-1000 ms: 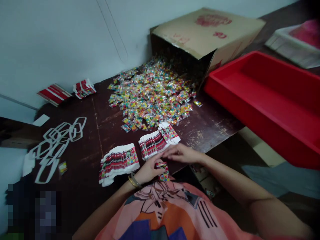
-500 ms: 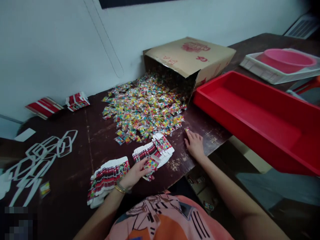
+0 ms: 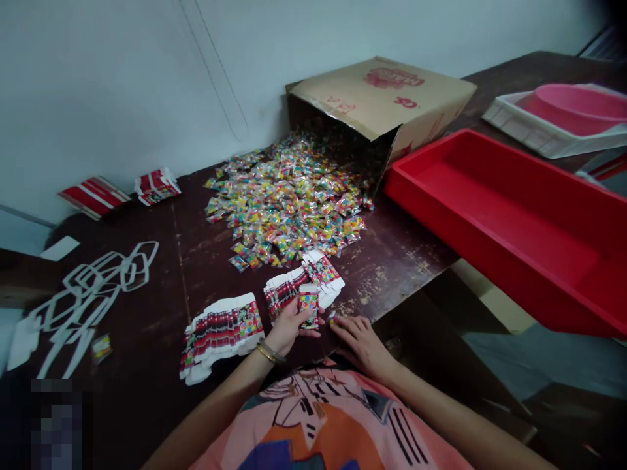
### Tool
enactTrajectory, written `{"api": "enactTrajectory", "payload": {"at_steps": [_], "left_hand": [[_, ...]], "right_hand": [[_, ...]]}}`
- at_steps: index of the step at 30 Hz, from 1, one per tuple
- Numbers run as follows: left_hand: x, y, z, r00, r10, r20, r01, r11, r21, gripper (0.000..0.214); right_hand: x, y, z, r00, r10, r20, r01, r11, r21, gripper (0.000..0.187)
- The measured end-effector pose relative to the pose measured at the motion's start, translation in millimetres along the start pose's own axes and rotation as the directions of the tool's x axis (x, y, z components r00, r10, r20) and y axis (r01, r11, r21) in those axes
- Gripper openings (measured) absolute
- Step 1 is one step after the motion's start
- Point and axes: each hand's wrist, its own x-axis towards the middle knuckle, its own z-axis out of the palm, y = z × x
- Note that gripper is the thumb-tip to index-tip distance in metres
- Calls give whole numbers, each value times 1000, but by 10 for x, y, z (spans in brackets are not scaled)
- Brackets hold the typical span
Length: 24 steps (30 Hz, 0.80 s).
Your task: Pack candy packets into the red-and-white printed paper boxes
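My left hand (image 3: 291,323) is closed around a small printed carton (image 3: 309,308), red with coloured dots, its white top end facing away from me. Close by on the right, my right hand (image 3: 360,339) has its fingertips on a small candy packet (image 3: 333,318), mostly covered by the fingers. Just beyond my left hand lies an overlapping row of flat cartons (image 3: 284,287). A second such row (image 3: 220,333) lies to the left. Behind them spreads a large heap of clear candy packets (image 3: 294,202), spilling from a cardboard box (image 3: 386,91) on its side.
At the right, a red tray (image 3: 509,228) juts past the edge of the dark table (image 3: 157,294). Behind it, a pink basin (image 3: 582,104) sits in a white crate (image 3: 529,134). White bands (image 3: 93,281), a lone packet (image 3: 102,348) and carton bundles (image 3: 157,186) are at the left.
My right hand has come back from the near edge of the heap toward my left hand, with a packet at its fingertips. My left hand has lifted and turned the carton upright. The view has shifted slightly.
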Motion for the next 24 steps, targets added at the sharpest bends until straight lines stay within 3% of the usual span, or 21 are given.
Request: {"api": "enactTrajectory", "payload": {"at_steps": [2,4,7,9,12,17,19,21,22,24], "left_hand": [[-4,-10,-66,1000,5,-19,-5,1000,9,42],[-7,-39,-109,999,11,-50,-9,999,44,44],[-7,-109,-100,998,49,-49,-39,981,191,48],[-10,-163,-55,996,85,-9,-78,942,326,48],[-23,-214,9,992,122,12,-115,899,423,50],[-63,-150,21,991,129,19,-128,932,339,56],[-72,-101,15,993,118,10,-117,962,247,57],[-68,-68,9,996,83,19,-85,989,120,59],[-61,-59,4,997,67,23,-68,995,70,62],[-39,-57,-11,999,40,36,-42,998,40,63]], "right_hand": [[-11,-155,-2,997,-56,49,46,981,187,31],[77,-243,-69,995,-47,87,6,907,421,24],[363,-271,-233,989,145,37,-134,749,649,19],[601,-225,-345,956,291,-51,-186,728,660,17],[905,-121,-462,931,341,-131,-195,767,611,16],[1041,-133,-454,978,93,-187,10,874,486,16],[998,-194,-409,977,72,-200,39,864,502,19],[944,-236,-357,955,211,-209,-31,769,638,22],[921,-244,-333,934,313,-172,-87,666,741,25],[889,-236,-300,896,443,36,-207,343,916,32]]}}
